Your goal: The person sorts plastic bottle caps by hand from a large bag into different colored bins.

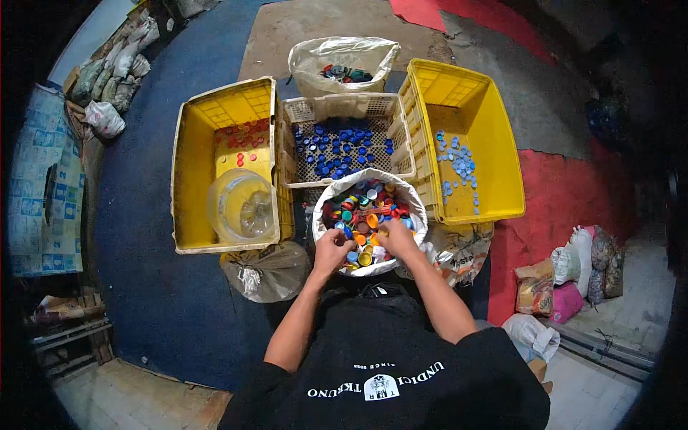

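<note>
A white sack (pixel 321 208) with a rolled-down rim stands right in front of me, full of mixed plastic bottle caps (pixel 363 227) in red, orange, yellow, green, blue and white. Both hands reach into it. At the left side of the pile, my left hand (pixel 332 249) is closed, with a blue bottle cap (pixel 348 232) at its fingertips. My right hand (pixel 397 239) is over the right side, fingers curled down among the caps; whatever they pinch is hidden.
A yellow crate (pixel 179 179) on the left holds red caps and a large clear plastic container (pixel 244 206). Blue caps lie in the white mesh crate (pixel 287 161), light blue ones in the right yellow crate (pixel 510 172). Behind stands another sack (pixel 308 61); tied bags (pixel 265 272) sit nearby.
</note>
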`<state>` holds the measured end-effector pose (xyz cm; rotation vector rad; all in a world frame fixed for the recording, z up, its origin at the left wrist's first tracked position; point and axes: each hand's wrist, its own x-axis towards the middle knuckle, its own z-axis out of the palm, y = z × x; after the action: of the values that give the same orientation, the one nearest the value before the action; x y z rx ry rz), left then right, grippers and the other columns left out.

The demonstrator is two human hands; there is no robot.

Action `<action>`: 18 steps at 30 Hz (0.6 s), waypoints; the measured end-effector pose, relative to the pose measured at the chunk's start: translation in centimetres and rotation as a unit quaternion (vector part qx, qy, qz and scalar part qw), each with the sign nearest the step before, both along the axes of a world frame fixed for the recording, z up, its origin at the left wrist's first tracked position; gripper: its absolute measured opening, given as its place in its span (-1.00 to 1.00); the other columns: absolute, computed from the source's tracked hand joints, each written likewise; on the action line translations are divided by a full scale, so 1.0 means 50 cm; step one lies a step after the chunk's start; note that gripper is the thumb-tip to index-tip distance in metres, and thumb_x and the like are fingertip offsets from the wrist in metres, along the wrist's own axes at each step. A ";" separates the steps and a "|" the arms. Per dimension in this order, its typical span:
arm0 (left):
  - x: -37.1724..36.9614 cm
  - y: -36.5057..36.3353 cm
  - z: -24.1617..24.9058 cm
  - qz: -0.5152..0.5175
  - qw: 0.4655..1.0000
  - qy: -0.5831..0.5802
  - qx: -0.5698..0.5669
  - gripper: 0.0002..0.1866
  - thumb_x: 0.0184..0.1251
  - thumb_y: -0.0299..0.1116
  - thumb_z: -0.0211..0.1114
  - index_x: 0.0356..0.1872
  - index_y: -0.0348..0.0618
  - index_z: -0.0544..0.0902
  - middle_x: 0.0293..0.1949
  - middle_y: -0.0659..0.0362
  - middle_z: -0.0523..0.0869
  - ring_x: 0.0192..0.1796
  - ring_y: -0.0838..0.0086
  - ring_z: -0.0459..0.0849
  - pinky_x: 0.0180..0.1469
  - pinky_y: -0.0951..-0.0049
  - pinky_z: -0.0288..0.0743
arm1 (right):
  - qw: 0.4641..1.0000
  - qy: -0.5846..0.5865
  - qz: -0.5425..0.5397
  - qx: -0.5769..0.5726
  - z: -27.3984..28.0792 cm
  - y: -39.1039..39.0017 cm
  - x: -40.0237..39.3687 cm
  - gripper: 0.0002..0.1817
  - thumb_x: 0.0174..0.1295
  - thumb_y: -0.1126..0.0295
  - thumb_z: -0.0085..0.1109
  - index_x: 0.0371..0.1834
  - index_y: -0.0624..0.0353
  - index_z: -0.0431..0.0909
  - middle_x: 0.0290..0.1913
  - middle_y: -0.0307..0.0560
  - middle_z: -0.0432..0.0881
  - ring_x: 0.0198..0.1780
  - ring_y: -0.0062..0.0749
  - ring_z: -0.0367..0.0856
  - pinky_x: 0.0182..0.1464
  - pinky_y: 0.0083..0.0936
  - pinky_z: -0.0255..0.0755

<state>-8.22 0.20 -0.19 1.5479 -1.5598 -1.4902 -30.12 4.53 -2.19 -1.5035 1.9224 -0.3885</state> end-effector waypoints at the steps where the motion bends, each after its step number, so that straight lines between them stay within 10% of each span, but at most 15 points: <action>1: -0.002 0.000 -0.001 -0.019 0.999 -0.025 -0.043 -0.73 -0.01 -0.37 0.48 -0.48 -0.32 0.56 -0.47 0.12 0.64 -0.41 0.49 0.60 -0.33 0.46 0.47 | 0.998 -0.007 0.033 -0.047 0.000 0.015 0.014 -0.69 0.11 0.27 0.26 -0.12 0.18 0.67 -0.08 0.16 0.63 -0.04 0.06 0.61 0.05 -0.15 0.49; 6: -0.005 0.005 -0.020 -0.021 0.979 0.014 -0.202 -0.69 -0.05 -0.36 0.47 -0.48 -0.34 0.51 -0.44 0.11 0.55 -0.39 0.39 0.56 -0.28 0.43 0.47 | 0.997 -0.034 0.070 -0.013 0.046 0.050 0.044 -0.58 0.14 0.27 0.17 0.08 0.16 0.59 -0.02 0.15 0.63 0.03 0.07 0.59 0.11 -0.15 0.45; 18: 0.002 0.016 0.000 -0.048 0.998 -0.039 -0.009 -0.64 0.05 -0.24 0.37 -0.54 -0.25 0.37 -0.61 0.07 0.50 -0.50 0.41 0.44 -0.40 0.27 0.35 | 0.993 0.109 -0.033 0.022 -0.092 -0.080 -0.039 -0.56 0.06 0.38 0.29 0.07 0.23 0.59 -0.03 0.30 0.59 0.03 0.13 0.60 0.11 -0.13 0.50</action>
<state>-8.12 1.00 -0.21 1.5583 -1.7079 -1.4790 -32.07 0.53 -6.78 -1.5078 2.1402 -0.2165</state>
